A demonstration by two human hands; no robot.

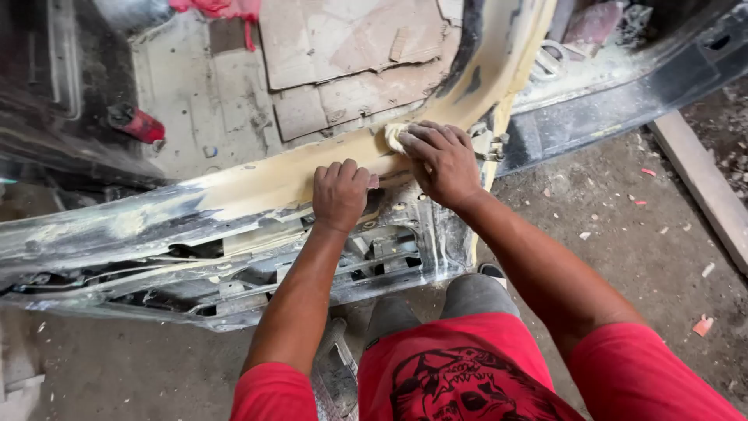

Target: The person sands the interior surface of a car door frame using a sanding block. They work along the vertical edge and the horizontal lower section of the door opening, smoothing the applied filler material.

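Two hands press on a yellow-coated car door [257, 183]. The right hand [442, 162] lies flat on a folded sandpaper [393, 136]. The left hand [340, 193] is curled, holding nothing.

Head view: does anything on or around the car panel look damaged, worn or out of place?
Yes. The car panel is patchy, with yellowish filler over bare grey metal where the left hand and right hand press, the right on a folded abrasive sheet. Torn cardboard lies beyond it, and debris litters the dirt floor.

Pale pad [393, 136], perhaps sandpaper, mostly under right hand [442, 160]
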